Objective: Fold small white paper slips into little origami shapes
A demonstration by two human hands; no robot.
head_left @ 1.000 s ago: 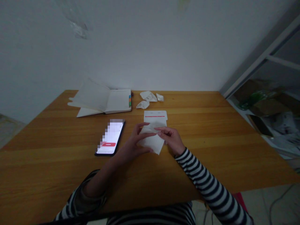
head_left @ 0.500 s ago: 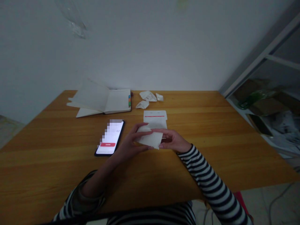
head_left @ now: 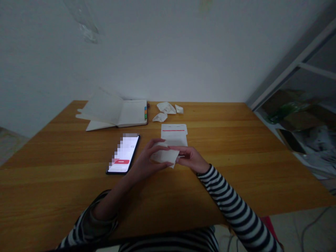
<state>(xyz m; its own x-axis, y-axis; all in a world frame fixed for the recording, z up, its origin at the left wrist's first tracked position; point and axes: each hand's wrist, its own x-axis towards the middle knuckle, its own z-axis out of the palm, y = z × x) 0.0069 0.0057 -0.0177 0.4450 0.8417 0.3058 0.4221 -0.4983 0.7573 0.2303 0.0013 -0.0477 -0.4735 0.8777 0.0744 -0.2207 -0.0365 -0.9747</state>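
Note:
Between my two hands is a white piece of paper (head_left: 166,156), thin and soft-looking like tissue, raised a little above the table. My left hand (head_left: 147,158) curves round its left side, fingers over the top and thumb along the near edge. At its right edge my right hand (head_left: 193,159) pinches the paper between thumb and fingers. Just beyond the hands lies a flat white sheet with a red line (head_left: 173,131), its near end partly covered by them.
A lit phone (head_left: 123,154) lies left of my hands on the wooden table (head_left: 225,140). Farther back are an open notebook (head_left: 132,111) with coloured tabs and several crumpled white papers (head_left: 166,107). A shelf holding a dark tablet-like object (head_left: 291,140) stands at the right.
My right hand has shifted slightly left, and its fingers have bent the paper's right edge. The left hand stays nearly in place; its thumb lies a little farther along the near edge.

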